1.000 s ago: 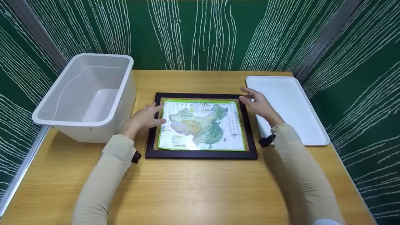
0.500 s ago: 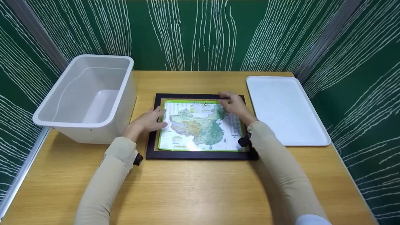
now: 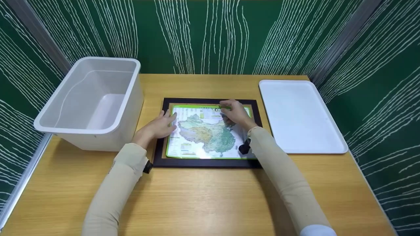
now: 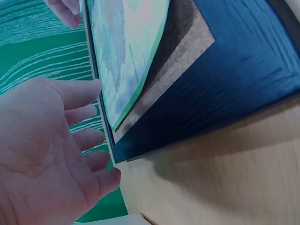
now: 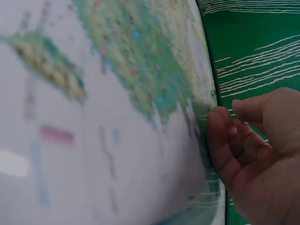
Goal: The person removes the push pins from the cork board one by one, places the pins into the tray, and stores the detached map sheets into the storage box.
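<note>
A laminated map with a green border (image 3: 206,134) lies inside a black picture frame (image 3: 210,163) on the wooden table. Over the map's far edge, right of a small round hole, my right hand (image 3: 237,113) reaches with bent fingers. The right wrist view has thumb and fingertips (image 5: 218,136) close together at the map's edge, and nothing shows between them. My left hand (image 3: 159,127) is spread at the left side, its thumb and fingertips overlapping the map's left edge. In the left wrist view, a brown backing (image 4: 187,51) shows between map and frame.
At the left stands a deep white plastic bin (image 3: 88,129). A shallow white tray (image 3: 302,114) lies at the right, close to the frame. Green panels with white lines (image 3: 223,36) enclose the table (image 3: 197,196) at the back and sides.
My right hand has moved left from beside the frame's far right corner to over the map's far edge. The left hand has shifted slightly right; the map and frame stay put.
</note>
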Demonstrator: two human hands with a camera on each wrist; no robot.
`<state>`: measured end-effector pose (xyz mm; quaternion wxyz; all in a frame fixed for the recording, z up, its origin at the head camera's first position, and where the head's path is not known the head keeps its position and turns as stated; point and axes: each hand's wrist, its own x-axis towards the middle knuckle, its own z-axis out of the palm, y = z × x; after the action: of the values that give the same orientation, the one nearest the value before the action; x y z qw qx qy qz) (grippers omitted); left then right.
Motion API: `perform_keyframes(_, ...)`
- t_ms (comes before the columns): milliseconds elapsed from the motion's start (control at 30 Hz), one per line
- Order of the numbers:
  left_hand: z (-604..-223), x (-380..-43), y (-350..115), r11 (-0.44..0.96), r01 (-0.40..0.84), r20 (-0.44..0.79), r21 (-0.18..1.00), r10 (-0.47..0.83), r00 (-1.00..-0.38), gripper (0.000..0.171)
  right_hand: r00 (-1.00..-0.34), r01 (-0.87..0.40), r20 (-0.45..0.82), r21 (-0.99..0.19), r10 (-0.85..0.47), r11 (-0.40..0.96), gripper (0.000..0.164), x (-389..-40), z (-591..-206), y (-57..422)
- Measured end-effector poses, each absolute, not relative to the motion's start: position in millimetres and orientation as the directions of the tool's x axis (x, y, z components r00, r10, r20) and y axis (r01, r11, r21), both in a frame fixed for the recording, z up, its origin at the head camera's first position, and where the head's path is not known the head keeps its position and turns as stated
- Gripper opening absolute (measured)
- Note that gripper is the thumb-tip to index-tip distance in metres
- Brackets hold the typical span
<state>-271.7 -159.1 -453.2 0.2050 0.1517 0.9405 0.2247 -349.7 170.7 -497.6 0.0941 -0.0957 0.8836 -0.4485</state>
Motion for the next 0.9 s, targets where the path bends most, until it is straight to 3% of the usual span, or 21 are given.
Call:
perform_keyframes(133,-455.5,-270.4,-155.7,0.853,0.191,-0.313,0.486,0.374,-0.873,0.068,-0.962,-0.081,-0.083,-0.826,-0.262,0.557,0.038,-350.8,-500.1,163.9)
perform_keyframes(400,-459.5,-269.7,-154.6,0.867,0.129,-0.372,0.482,0.335,-0.866,0.074,-0.955,-0.136,-0.072,-0.756,-0.288,0.641,0.037,-354.9,-496.7,153.0)
perform_keyframes(667,-462.7,-269.9,-156.8,0.867,0.139,-0.376,0.479,0.345,-0.860,0.074,-0.954,-0.227,-0.020,-0.608,-0.300,0.761,0.033,-356.8,-498.7,150.3)
perform_keyframes(900,-466.3,-270.9,-154.7,0.858,0.140,-0.375,0.495,0.356,-0.856,0.074,-0.963,-0.149,-0.068,-0.676,-0.262,0.722,0.031,-355.2,-501.0,155.1)
